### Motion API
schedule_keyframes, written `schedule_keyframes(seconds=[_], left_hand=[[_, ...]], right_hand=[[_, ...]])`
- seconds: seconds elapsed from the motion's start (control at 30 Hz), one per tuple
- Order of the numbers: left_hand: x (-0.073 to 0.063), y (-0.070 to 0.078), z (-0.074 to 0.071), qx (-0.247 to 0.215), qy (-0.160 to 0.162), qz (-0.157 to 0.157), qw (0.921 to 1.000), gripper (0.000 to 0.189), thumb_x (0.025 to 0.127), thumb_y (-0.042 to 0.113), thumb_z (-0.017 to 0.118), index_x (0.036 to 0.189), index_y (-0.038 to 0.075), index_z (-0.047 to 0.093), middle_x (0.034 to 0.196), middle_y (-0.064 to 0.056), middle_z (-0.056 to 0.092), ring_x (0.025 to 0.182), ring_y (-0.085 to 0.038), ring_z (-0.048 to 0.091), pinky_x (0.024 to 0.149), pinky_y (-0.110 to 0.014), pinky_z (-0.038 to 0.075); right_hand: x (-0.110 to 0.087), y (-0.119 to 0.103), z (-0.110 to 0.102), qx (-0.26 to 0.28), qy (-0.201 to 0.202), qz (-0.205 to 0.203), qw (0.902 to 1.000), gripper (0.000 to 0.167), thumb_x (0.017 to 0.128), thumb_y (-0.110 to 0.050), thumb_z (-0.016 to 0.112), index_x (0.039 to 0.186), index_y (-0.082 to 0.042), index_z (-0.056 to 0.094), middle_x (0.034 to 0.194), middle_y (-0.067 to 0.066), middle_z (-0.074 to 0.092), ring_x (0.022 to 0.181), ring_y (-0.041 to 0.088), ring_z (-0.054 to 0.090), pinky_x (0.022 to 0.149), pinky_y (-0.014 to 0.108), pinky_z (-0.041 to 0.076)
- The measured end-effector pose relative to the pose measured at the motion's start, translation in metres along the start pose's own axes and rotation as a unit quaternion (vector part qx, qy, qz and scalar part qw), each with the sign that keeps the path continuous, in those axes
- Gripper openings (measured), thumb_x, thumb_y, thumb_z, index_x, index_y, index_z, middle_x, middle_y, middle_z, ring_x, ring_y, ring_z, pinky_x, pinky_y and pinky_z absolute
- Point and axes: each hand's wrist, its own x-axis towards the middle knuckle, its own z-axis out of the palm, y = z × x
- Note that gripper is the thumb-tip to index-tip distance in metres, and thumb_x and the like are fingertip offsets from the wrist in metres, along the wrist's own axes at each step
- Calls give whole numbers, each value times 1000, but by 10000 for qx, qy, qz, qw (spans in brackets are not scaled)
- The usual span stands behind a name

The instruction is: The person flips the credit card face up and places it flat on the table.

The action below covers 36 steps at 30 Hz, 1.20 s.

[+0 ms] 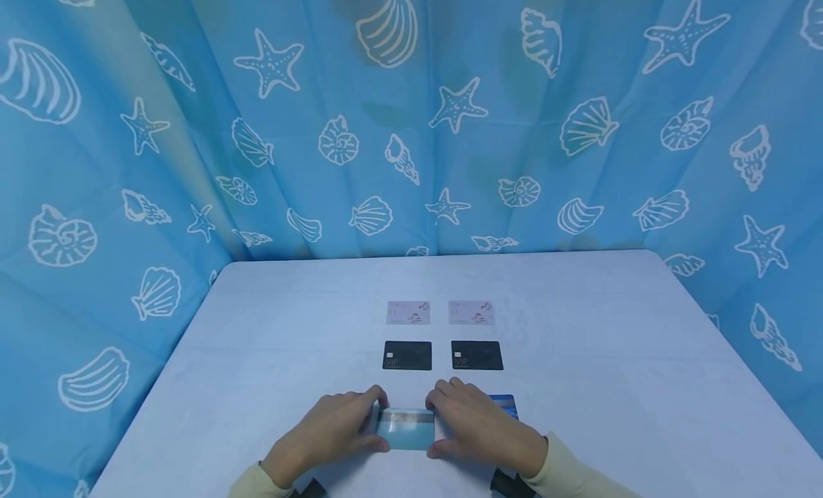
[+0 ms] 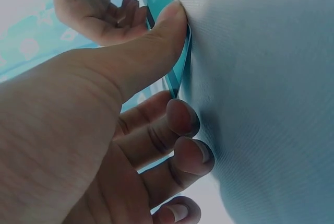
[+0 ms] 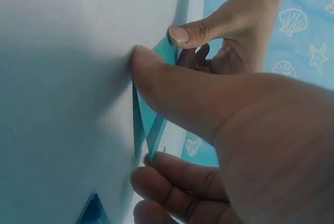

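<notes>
A light teal card [image 1: 406,431] with a greyish stripe along its far edge is between both hands near the table's front. My left hand [image 1: 337,423] pinches its left end, thumb at the near corner and fingers at the far one. At the opposite end my right hand [image 1: 479,426] pinches it the same way. The right wrist view shows the teal card [image 3: 165,51] tilted close to the white cloth; a second teal surface shows beneath, and I cannot tell whether it is another card. Partly hidden behind my right hand lies a dark blue card [image 1: 506,404].
Two black VIP cards [image 1: 408,356] [image 1: 477,356] lie side by side beyond the hands. Farther back are two pale pink cards [image 1: 408,313] [image 1: 471,313]. A white cloth covers the table [image 1: 598,355], and a blue shell-patterned curtain [image 1: 450,162] hangs behind it.
</notes>
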Motion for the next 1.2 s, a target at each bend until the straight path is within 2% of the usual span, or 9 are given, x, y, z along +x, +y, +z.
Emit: schedule_keyframes(seconds=[0.23, 0.57, 0.87, 1.0, 1.2], left_hand=[[-1, -1, 1, 47, 22, -52, 10000, 57, 84, 50, 81, 126, 17, 61, 73, 14, 56, 61, -1, 46, 58, -21, 38], [-1, -2, 2, 93, 62, -28, 9999, 58, 87, 51, 79, 130, 16, 61, 72, 13, 53, 60, -2, 45, 56, -21, 38], [0, 1, 1, 102, 11, -56, 9999, 58, 87, 52, 79, 130, 17, 62, 76, 14, 57, 63, -2, 48, 61, -22, 40], [0, 4, 0, 122, 7, -66, 9999, 61, 87, 53, 78, 132, 16, 62, 74, 14, 57, 62, -1, 47, 60, -21, 40], [0, 9, -2, 185, 23, -48, 9998, 64, 87, 56, 77, 135, 18, 61, 71, 13, 52, 62, -2, 46, 59, -22, 39]], right_hand=[[1, 0, 0, 33, 60, 62, 10000, 68, 77, -53, 87, 127, -13, 63, 115, -5, 64, 97, 9, 51, 95, 36, 52], [-2, 1, -1, 83, 126, 50, 9999, 66, 80, -51, 85, 128, -13, 62, 118, -4, 64, 102, 11, 53, 99, 39, 51], [-3, 0, -8, 227, 91, 102, 9996, 65, 79, -51, 86, 128, -14, 63, 120, -5, 64, 106, 12, 55, 102, 41, 51], [-4, 0, -10, 262, 150, 50, 9995, 63, 81, -49, 85, 129, -14, 63, 122, -4, 65, 107, 12, 55, 102, 41, 51], [-6, -1, -15, 273, 241, 16, 9993, 63, 81, -49, 85, 129, -14, 64, 119, -4, 65, 101, 10, 52, 95, 37, 52]])
